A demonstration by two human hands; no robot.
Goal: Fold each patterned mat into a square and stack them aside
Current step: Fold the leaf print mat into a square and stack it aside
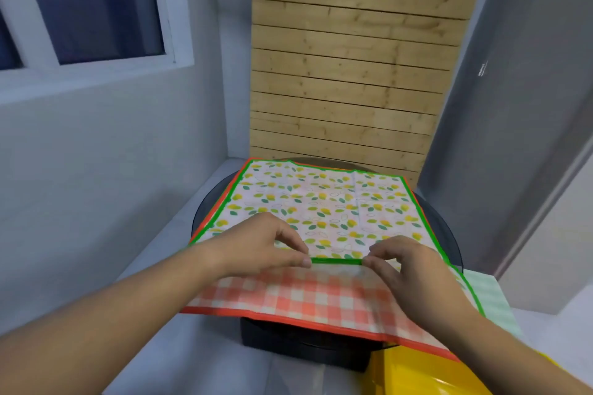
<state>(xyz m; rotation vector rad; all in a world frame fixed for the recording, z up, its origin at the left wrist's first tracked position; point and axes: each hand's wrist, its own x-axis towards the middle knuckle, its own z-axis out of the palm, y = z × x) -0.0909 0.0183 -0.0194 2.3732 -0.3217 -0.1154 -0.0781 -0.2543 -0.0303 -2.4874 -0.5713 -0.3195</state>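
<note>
A round dark tabletop carries a red checked mat, whose near edge overhangs. Spread flat on top lies the lemon-patterned mat with its green border. The left hand and right hand each pinch its near edge, grip clamped on the border.

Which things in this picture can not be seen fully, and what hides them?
Head view:
Red checked mat: far part under the lemon mat.
Green checked mat: mostly under the other mats.
Yellow object: cut by the bottom edge, unidentifiable.
Round table: mostly covered by mats.
</note>
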